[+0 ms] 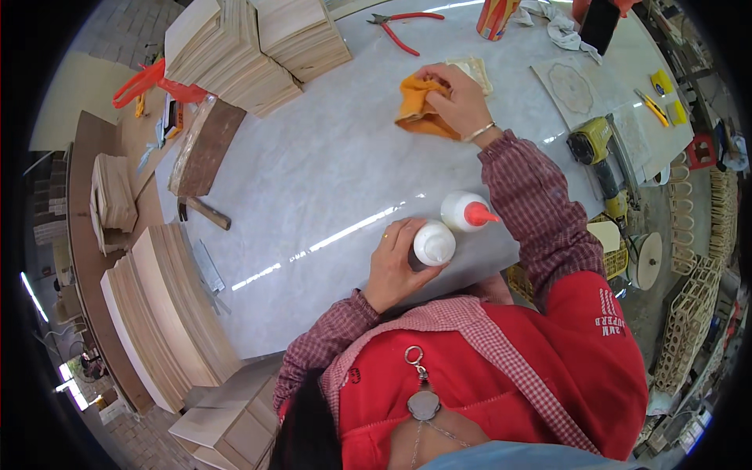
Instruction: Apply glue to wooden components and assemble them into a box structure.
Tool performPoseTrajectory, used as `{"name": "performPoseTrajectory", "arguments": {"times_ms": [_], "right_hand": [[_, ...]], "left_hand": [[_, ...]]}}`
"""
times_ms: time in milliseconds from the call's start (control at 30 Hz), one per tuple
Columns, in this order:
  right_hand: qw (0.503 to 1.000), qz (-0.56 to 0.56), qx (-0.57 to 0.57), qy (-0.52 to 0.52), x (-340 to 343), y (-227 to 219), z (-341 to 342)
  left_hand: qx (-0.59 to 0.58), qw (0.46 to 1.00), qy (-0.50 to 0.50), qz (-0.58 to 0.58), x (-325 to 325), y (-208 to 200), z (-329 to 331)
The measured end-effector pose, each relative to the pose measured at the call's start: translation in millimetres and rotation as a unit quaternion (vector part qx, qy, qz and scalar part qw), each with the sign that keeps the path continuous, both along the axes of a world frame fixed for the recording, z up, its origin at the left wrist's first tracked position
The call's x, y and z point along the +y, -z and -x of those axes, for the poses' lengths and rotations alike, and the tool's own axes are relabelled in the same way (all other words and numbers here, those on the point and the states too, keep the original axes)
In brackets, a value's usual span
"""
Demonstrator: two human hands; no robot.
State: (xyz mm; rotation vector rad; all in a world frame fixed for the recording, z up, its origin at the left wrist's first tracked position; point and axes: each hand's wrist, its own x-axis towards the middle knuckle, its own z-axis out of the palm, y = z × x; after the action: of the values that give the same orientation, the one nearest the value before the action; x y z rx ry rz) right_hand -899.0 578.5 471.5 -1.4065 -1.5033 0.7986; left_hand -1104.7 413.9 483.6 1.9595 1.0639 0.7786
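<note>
White block letters (609, 319) stand upside down on the right sleeve of the red top (576, 360); a dark mark (355, 377) on its left chest and print on the far can (494, 20) are unreadable.

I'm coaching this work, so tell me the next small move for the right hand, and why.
Probably release the crumpled orange cloth onto the glossy grey tabletop. The right hand grips it, while the left hand holds the round white plastic bottle nearer the body; letting go would likely free the right hand to help there.
</note>
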Motion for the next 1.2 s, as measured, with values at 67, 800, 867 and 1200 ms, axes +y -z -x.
{"name": "performPoseTrajectory", "arguments": {"times_ms": [67, 800, 867, 1200], "right_hand": [[0.978, -0.061, -0.197, 0.033, -1, 21, -5], [0.989, 0.037, -0.010, -0.145, -107, -21, -66], [0.976, 0.104, 0.019, -0.188, -145, -26, -62], [0.998, -0.035, -0.014, -0.049, -138, -26, -76]], "left_hand": [[0.005, 1.000, 0.005, 0.003, 0, -1, 1], [0.030, 0.997, -0.049, -0.045, -12, 1, -12], [0.035, 0.997, -0.063, -0.033, -10, 0, -17], [-0.005, 0.997, -0.027, -0.067, 35, 0, -77]]}}
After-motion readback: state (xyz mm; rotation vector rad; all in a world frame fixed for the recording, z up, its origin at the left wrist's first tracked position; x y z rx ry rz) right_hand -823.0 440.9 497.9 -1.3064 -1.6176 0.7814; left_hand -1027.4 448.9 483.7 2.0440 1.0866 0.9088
